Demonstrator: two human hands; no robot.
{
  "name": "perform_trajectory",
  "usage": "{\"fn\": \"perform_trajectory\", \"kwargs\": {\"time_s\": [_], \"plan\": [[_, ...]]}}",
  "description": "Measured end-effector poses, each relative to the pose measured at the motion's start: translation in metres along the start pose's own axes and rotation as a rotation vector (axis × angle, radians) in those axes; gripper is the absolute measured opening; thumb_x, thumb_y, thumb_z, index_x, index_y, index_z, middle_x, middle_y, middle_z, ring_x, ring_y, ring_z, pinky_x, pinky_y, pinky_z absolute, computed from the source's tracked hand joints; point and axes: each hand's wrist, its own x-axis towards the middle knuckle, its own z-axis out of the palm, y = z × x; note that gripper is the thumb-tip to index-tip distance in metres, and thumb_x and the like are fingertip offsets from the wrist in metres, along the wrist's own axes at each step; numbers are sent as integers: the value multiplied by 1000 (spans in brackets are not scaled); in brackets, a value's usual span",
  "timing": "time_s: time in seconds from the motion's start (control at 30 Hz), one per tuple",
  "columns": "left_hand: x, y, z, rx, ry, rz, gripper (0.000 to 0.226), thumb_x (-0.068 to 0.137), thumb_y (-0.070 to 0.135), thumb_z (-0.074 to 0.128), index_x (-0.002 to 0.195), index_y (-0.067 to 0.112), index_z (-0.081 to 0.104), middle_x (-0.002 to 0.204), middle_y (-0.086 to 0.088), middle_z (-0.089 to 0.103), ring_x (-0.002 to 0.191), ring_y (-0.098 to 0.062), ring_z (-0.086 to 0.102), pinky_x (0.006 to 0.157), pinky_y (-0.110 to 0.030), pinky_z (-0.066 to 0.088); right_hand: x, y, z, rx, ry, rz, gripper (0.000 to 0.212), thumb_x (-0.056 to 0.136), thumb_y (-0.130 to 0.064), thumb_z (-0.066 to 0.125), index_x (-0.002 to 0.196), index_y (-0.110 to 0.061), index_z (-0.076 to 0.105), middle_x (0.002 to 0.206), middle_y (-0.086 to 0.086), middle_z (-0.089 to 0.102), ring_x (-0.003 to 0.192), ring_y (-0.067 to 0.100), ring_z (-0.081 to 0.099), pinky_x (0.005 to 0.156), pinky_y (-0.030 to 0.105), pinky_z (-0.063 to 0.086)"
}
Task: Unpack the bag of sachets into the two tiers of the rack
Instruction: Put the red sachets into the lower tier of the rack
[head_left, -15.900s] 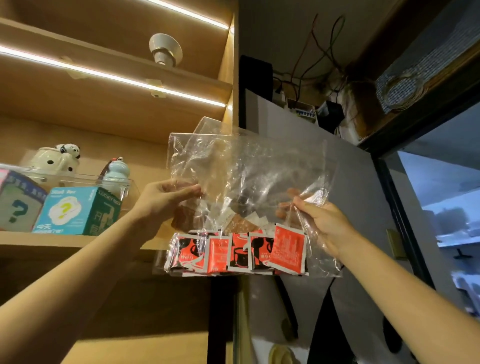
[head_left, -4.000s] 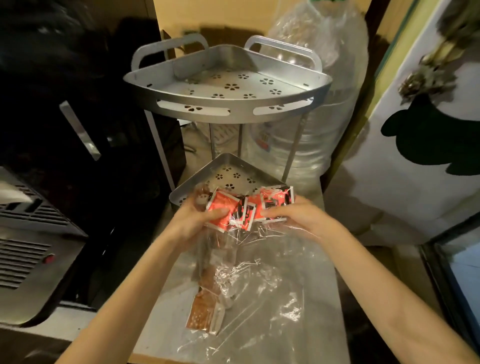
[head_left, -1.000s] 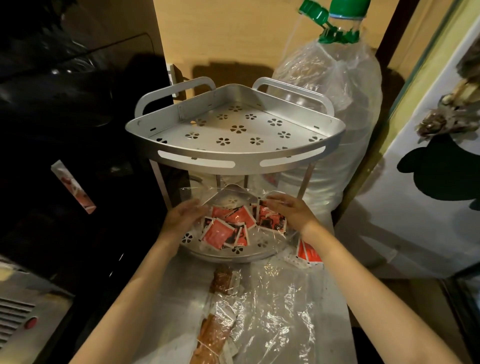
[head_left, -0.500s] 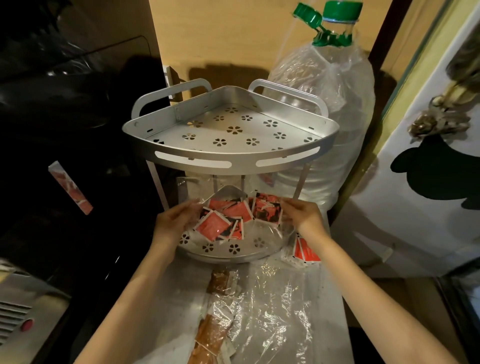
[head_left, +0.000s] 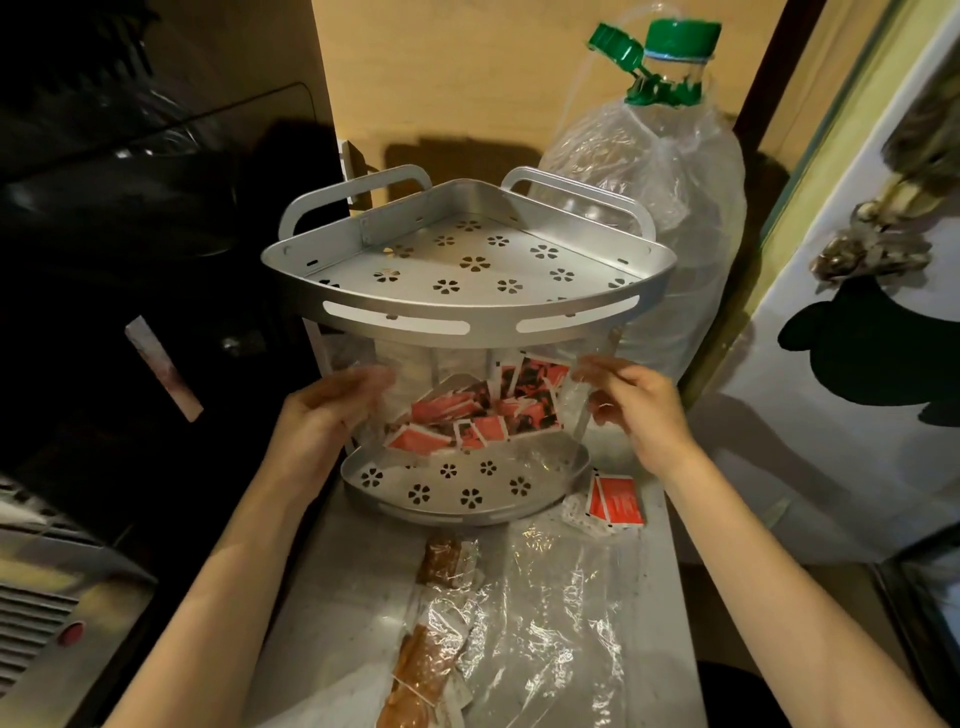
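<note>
A silver two-tier corner rack stands on the counter. Its upper tier (head_left: 467, 314) holds nothing I can see. Between the tiers, my left hand (head_left: 322, 410) and my right hand (head_left: 641, 413) each pinch a side of a small clear bag (head_left: 569, 402). Red sachets (head_left: 483, 415) hang inside it, just above the lower tier (head_left: 457, 512), whose front floor is bare. Two red sachets (head_left: 615, 501) lie on the counter to the right of the rack. A larger clear bag (head_left: 550, 623) lies flat in front, with brown sachets (head_left: 426, 660) in its left part.
A big plastic water bottle (head_left: 675, 218) with a green cap stands right behind the rack. A dark appliance (head_left: 130, 249) fills the left side, and a white door with a dark sticker (head_left: 857, 364) closes off the right. The grey counter (head_left: 332, 597) is narrow.
Both hands have lifted the small bag of red sachets up off the lower tier, and it now hangs between the two tiers. The view has shifted slightly.
</note>
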Motion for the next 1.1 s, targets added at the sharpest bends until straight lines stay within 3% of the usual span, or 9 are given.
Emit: {"fn": "perform_trajectory", "kwargs": {"time_s": [0.1, 0.2, 0.53, 0.7, 0.77, 0.83, 0.9, 1.03, 1.1], "plan": [[-1, -4, 5, -5, 29, 0, 18, 80, 4, 59, 94, 7, 70, 89, 0, 74, 92, -17, 68, 80, -24, 51, -2, 1, 3, 14, -49, 14, 20, 86, -6, 58, 104, -4, 67, 81, 1, 70, 49, 7, 61, 52, 20, 53], [-2, -4, 6, -64, 84, -2, 23, 83, 1, 56, 82, 17, 73, 84, 4, 75, 87, -11, 69, 76, -17, 53, 0, 0, 0, 38, -41, -2, 20, 87, -8, 57, 104, -5, 66, 85, 4, 70, 53, 8, 63, 55, 19, 53], [-2, 6, 16, -83, 77, 61, 23, 82, 7, 58, 80, 23, 75, 84, 5, 75, 90, -12, 69, 76, -19, 52, 3, -3, -1, 77, -22, -63, 13, 86, -6, 58, 96, -10, 66, 83, 2, 69, 58, 7, 63, 58, 18, 53], [0, -6, 18, -94, 122, -67, 22, 82, 13, 62, 103, 12, 65, 97, -3, 72, 96, -16, 67, 87, -28, 51, 5, 14, 0, -36, -70, 5, 26, 84, -10, 64, 109, -12, 61, 94, 6, 66, 56, 7, 63, 56, 21, 51], [1, -12, 20, -156, 166, -94, 22, 77, 19, 63, 99, 16, 64, 86, 3, 74, 87, -10, 70, 79, -25, 56, 3, 23, 2, -74, -83, 115, 38, 81, -10, 66, 118, -13, 55, 99, 6, 63, 60, 10, 64, 56, 22, 52], [2, -15, 24, -201, 207, -114, 13, 80, 21, 61, 92, 20, 64, 75, 9, 74, 76, -5, 70, 60, -19, 56, -3, 33, 6, -171, -94, 269, 53, 79, -15, 70, 126, -12, 47, 101, 6, 63, 63, 14, 65, 53, 25, 51], [5, -16, 27, -179, 255, -131, 9, 84, 18, 60, 90, 21, 65, 75, 7, 74, 77, -6, 70, 55, -16, 54, -9, 43, 12, -169, -137, 375, 51, 81, -17, 68, 126, -5, 47, 96, 7, 64, 50, 13, 65, 44, 24, 51], [9, -25, 24, -14, 328, -152, 28, 83, 22, 64, 110, 18, 63, 108, -5, 67, 103, -20, 62, 87, -31, 51, -14, 56, 22, -18, -158, 410, 33, 86, -6, 60, 118, 1, 53, 89, 11, 65, 46, 15, 66, 44, 23, 54], [7, -33, 19, 86, 285, -138, 36, 86, 21, 60, 122, 16, 55, 118, -1, 59, 111, -18, 55, 90, -29, 45, -12, 58, 24, 50, -98, 414, 21, 89, -3, 56, 110, 1, 54, 83, 12, 65, 44, 16, 65, 43, 25, 55]]}}
